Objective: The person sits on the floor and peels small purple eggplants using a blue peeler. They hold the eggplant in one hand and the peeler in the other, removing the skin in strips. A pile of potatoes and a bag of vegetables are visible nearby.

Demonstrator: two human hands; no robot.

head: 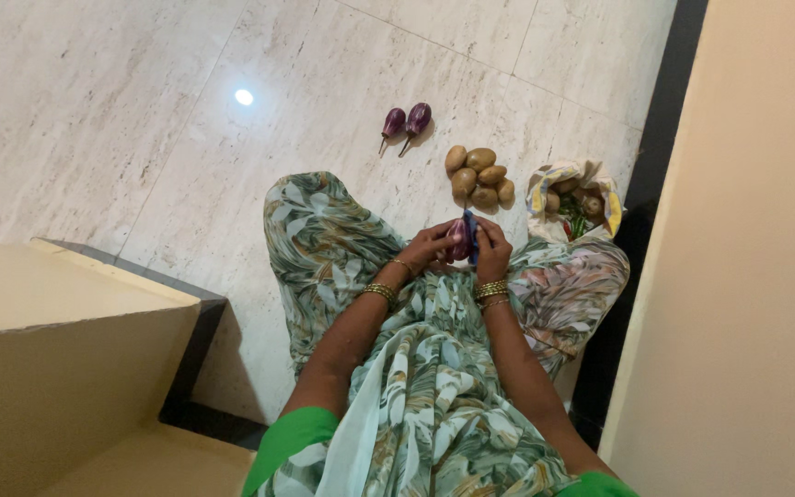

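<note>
I sit on the floor in a leaf-print garment. Both hands meet in front of my lap. My left hand [427, 248] grips a small purple eggplant [458, 239]. My right hand [491, 250] is closed against the same eggplant, holding a small dark blue thing [472, 235] against it; what that thing is I cannot tell. Gold bangles circle both wrists.
Two purple eggplants [406, 121] lie on the marble floor [140, 110] ahead. A pile of several potatoes [479, 175] sits nearer, beside an open cloth bag [574, 201] holding more vegetables. A beige wall [766, 230] stands right, a beige step [57, 340] left.
</note>
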